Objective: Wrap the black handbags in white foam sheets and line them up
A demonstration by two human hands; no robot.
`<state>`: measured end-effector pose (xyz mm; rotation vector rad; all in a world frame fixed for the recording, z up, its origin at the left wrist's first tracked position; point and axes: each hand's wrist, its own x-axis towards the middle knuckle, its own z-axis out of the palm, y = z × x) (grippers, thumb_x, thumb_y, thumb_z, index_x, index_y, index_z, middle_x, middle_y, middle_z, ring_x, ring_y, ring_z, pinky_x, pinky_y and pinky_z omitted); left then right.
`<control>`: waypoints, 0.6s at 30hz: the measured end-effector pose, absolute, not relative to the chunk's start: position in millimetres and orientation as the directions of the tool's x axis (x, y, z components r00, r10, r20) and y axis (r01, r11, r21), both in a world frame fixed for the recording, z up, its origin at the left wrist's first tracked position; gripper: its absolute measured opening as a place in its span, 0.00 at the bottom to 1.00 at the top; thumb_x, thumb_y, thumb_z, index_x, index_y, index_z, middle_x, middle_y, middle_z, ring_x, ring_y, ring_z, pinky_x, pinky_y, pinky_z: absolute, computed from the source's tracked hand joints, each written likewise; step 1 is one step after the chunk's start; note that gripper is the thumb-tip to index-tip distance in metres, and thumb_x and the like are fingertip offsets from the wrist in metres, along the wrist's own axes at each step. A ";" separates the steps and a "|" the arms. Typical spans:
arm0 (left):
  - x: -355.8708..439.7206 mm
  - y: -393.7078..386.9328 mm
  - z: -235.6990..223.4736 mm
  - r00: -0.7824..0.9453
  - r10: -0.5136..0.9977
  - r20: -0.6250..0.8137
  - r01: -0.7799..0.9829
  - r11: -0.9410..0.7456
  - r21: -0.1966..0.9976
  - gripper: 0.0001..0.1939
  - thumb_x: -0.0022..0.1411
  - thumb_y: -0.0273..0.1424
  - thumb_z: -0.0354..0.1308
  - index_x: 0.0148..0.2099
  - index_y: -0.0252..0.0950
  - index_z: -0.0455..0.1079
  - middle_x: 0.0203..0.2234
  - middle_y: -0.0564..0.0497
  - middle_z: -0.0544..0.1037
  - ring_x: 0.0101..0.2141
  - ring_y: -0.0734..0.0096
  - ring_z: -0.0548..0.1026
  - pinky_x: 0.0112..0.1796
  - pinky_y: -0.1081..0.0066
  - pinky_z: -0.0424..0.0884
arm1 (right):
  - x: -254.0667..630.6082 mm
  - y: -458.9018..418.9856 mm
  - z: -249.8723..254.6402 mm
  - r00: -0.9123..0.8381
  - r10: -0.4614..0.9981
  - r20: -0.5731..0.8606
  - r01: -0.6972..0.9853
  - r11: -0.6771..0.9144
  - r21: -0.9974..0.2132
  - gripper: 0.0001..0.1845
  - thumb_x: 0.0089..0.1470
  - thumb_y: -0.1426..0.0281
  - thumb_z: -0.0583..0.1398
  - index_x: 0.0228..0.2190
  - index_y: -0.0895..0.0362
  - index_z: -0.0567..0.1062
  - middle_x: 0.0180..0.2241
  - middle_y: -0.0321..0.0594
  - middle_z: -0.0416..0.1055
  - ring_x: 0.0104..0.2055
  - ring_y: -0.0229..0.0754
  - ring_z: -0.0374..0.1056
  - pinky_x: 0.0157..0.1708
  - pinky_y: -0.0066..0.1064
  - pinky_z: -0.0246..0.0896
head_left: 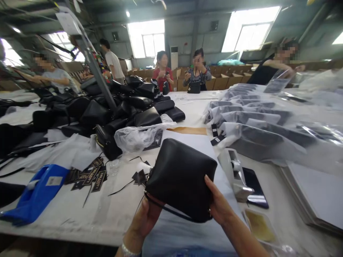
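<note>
A smooth black handbag (pixel 182 175) is held tilted above the white table, its thin strap hanging along the lower edge. My left hand (pixel 146 217) grips its lower left corner, with the fingers partly hidden beneath the bag. On the right side, my right hand (pixel 219 203) closes round the edge, thumb on the front face. White paper sheets (pixel 194 141) lie under and behind the bag. Several black hang tags (pixel 96 176) with gold print are scattered to the left, and small black tags (pixel 139 177) with cords lie beside the bag.
A blue tape dispenser (pixel 40 192) stands at left, a grey tape dispenser (pixel 235 175) and a dark phone (pixel 254 187) at right. Black bags (pixel 144 116) are heaped at the back left. Wrapped bags (pixel 262 132) line the right, near stacked white boards (pixel 318 196). Several people work beyond.
</note>
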<state>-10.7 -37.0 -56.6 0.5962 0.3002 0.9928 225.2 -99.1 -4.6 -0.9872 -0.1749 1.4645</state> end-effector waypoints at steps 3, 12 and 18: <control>-5.4 -25.4 -42.2 0.443 0.895 -0.048 -0.733 0.392 0.555 0.38 0.57 0.60 0.54 0.66 0.54 0.59 0.64 0.52 0.64 0.66 0.54 0.57 0.64 0.55 0.56 | 251.6 -101.8 -7.7 0.094 0.848 -0.521 -0.730 -0.297 -0.616 0.31 0.52 0.52 0.65 0.51 0.59 0.75 0.44 0.47 0.79 0.51 0.55 0.73 0.56 0.46 0.67; 8.6 -16.4 -32.6 0.309 0.889 -0.338 -0.456 0.451 0.768 0.33 0.60 0.32 0.64 0.65 0.54 0.59 0.62 0.50 0.68 0.63 0.56 0.62 0.60 0.58 0.64 | 291.5 -77.6 -15.4 0.224 0.889 -0.399 -0.400 -0.289 -0.870 0.32 0.57 0.50 0.61 0.58 0.52 0.68 0.51 0.44 0.76 0.52 0.53 0.73 0.55 0.45 0.68; 24.0 -3.7 -37.9 0.239 0.916 -0.323 -0.440 0.399 0.804 0.40 0.56 0.29 0.67 0.67 0.51 0.55 0.60 0.47 0.71 0.62 0.57 0.64 0.61 0.57 0.62 | 292.8 -70.2 -33.7 0.326 0.896 -0.300 -0.338 -0.185 -0.923 0.32 0.58 0.54 0.61 0.61 0.46 0.64 0.61 0.36 0.65 0.62 0.46 0.63 0.63 0.40 0.56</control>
